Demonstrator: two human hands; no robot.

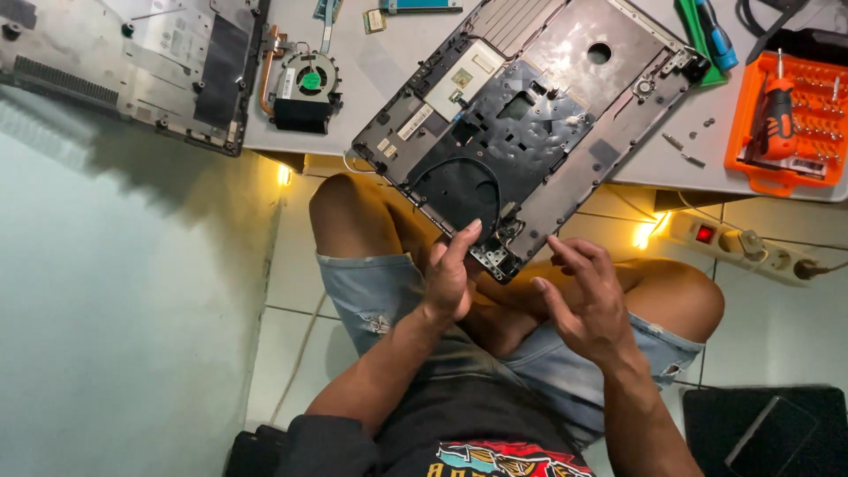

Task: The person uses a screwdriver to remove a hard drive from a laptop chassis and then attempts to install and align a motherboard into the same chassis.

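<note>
the left hand (pixel 450 278) is pressing its fingertips against the near corner of the laptop chassis (pixel 530 115), fingers straight, grip released rather than clenched. the right hand (pixel 583 296) is hovering just beside that corner, fingers spread and curled, holding nothing. the chassis is lying tilted, its near corner overhanging the tabletop (pixel 380 75) above the person's knees; it is showing a dark inner face with a round fan cutout, a metal hinge bracket at the near corner and a grey frame. beyond the left grip a cooling fan (pixel 306 87) with a copper pipe is lying. far right, an orange screwdriver kit (pixel 786 124) is sitting.
</note>
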